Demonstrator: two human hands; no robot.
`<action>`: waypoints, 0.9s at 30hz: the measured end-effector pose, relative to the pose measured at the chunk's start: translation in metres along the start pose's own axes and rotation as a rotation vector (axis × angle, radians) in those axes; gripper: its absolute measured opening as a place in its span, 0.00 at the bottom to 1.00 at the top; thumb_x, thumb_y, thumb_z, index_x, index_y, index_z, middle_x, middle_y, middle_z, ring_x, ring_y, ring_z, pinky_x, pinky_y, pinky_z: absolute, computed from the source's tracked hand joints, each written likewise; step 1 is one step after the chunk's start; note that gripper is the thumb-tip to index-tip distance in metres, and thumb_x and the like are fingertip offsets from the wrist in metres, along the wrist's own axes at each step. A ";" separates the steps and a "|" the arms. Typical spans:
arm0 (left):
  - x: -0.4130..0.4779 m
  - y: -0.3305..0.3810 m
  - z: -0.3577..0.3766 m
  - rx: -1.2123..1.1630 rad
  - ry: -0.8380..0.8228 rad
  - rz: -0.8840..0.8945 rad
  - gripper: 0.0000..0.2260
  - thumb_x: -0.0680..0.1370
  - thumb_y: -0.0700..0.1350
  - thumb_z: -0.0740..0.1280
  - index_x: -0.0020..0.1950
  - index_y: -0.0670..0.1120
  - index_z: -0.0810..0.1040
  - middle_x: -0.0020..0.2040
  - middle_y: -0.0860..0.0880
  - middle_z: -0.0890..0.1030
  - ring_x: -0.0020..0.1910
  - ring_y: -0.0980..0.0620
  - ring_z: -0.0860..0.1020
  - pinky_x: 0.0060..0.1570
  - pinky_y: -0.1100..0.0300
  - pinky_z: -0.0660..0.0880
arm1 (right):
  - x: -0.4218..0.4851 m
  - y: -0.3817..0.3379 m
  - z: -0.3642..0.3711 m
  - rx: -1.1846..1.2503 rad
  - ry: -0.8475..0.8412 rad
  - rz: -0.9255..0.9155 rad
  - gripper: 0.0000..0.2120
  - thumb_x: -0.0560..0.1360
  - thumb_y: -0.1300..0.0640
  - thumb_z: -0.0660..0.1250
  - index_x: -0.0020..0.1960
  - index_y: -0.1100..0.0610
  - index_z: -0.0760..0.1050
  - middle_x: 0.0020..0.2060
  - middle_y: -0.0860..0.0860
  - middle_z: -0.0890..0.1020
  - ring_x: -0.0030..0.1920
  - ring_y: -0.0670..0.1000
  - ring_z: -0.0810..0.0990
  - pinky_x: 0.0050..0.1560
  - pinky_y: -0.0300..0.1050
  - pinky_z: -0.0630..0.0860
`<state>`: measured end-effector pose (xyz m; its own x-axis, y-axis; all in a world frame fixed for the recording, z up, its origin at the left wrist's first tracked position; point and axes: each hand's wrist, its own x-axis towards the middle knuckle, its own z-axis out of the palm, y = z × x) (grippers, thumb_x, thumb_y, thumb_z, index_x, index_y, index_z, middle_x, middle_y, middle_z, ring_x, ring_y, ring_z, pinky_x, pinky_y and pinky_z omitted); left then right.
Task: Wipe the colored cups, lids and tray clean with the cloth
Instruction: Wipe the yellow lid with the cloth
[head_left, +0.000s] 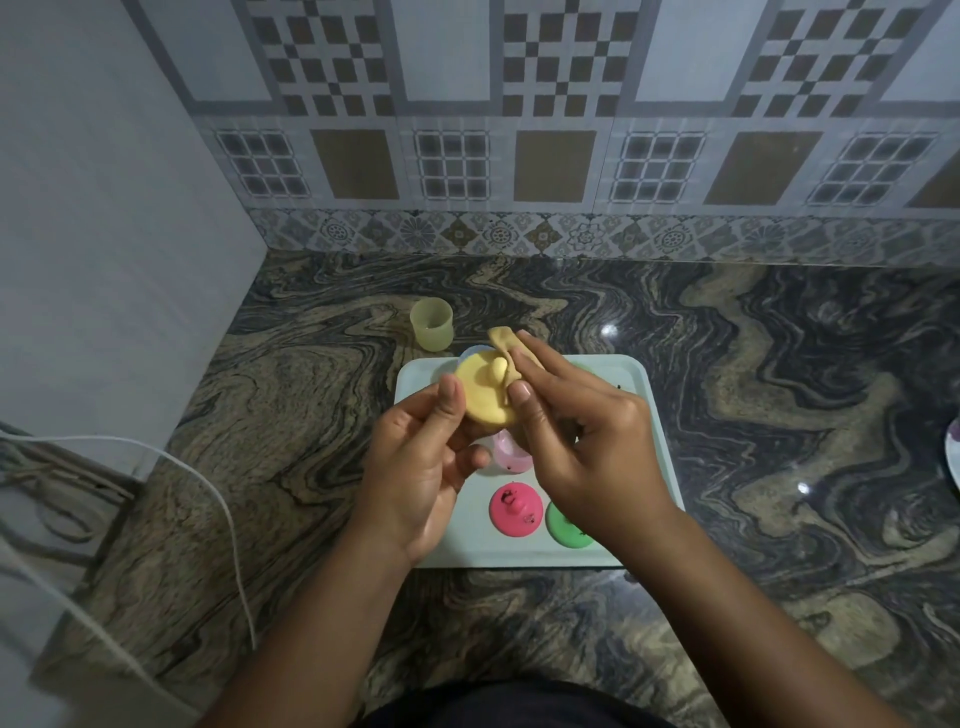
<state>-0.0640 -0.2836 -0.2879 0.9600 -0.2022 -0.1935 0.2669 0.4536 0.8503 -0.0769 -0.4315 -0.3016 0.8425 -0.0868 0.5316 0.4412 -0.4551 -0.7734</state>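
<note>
Yellow plastic sits at the centre of the head view: a yellow lid (480, 392) with a small knob, held up above the far left corner of the tray (618, 371). The left hand (421, 467) grips it, fingers curled behind its rim and the thumb on its near edge. The right hand (582, 441) pinches a small beige cloth (506, 345) between thumb and fingers and presses it against the lid beside the knob. Lower on the tray lie a pink lid (515, 509) with dark specks on it and a green lid (563, 525) half hidden under the right wrist. A pink cup (506, 452) shows between the two hands. A yellow-green cup (431, 325) stands off the tray on the marbled counter (779, 415), above and left of it. The step looks like wiping round the knob. The lid is held only by its edge, so a hard push from the cloth could twist it loose and drop it onto the cups beneath. The cloth is narrow, so the crease at the foot of the knob may well be missed, and carried grime could smear onto the next piece.
</note>
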 end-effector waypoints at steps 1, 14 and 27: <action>0.000 0.000 0.000 -0.010 -0.002 0.006 0.14 0.76 0.51 0.63 0.49 0.46 0.85 0.45 0.47 0.85 0.39 0.56 0.82 0.30 0.65 0.74 | 0.000 -0.001 -0.001 0.001 -0.001 0.014 0.15 0.81 0.59 0.68 0.66 0.61 0.81 0.67 0.54 0.80 0.64 0.50 0.83 0.54 0.34 0.78; -0.001 0.001 0.004 -0.134 -0.022 -0.008 0.17 0.80 0.50 0.59 0.59 0.42 0.80 0.52 0.43 0.83 0.43 0.53 0.80 0.32 0.63 0.71 | -0.003 -0.004 0.001 0.024 0.027 0.014 0.15 0.81 0.60 0.67 0.66 0.62 0.80 0.66 0.54 0.81 0.70 0.46 0.77 0.62 0.47 0.81; -0.003 0.002 0.003 -0.077 0.001 -0.005 0.17 0.78 0.53 0.60 0.53 0.42 0.81 0.41 0.48 0.83 0.34 0.58 0.79 0.25 0.66 0.67 | 0.002 -0.007 0.001 0.109 -0.019 0.086 0.14 0.81 0.59 0.67 0.65 0.61 0.82 0.64 0.51 0.82 0.70 0.43 0.77 0.63 0.39 0.78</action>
<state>-0.0662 -0.2850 -0.2841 0.9587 -0.2039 -0.1984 0.2776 0.5178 0.8092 -0.0782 -0.4274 -0.2956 0.8838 -0.1039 0.4561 0.3975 -0.3473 -0.8494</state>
